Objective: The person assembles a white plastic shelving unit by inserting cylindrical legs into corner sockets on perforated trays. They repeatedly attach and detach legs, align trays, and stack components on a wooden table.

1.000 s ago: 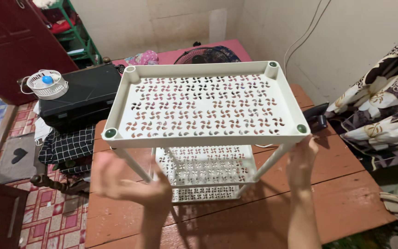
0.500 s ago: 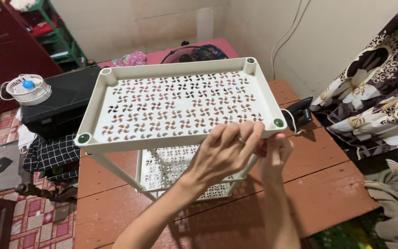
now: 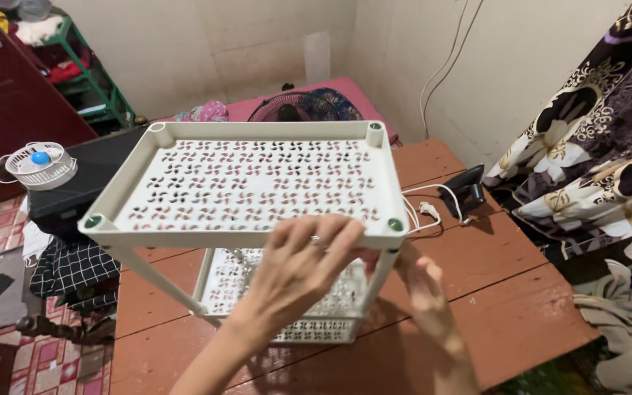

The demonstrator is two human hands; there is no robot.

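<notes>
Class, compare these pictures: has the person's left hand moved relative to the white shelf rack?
Yes. The left hand has risen from below the rack's front-left leg and crossed rightward to rest on the white shelf rack's front rim, near the right hand.

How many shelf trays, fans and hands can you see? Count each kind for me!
White shelf trays with cut-out holes: 2, the top tray and the lower tray.
Fans: 2, the small white fan and the dark fan.
Hands: 2, the left hand on the top tray's near rim and the right hand by its corner leg.
Total: 6
</notes>
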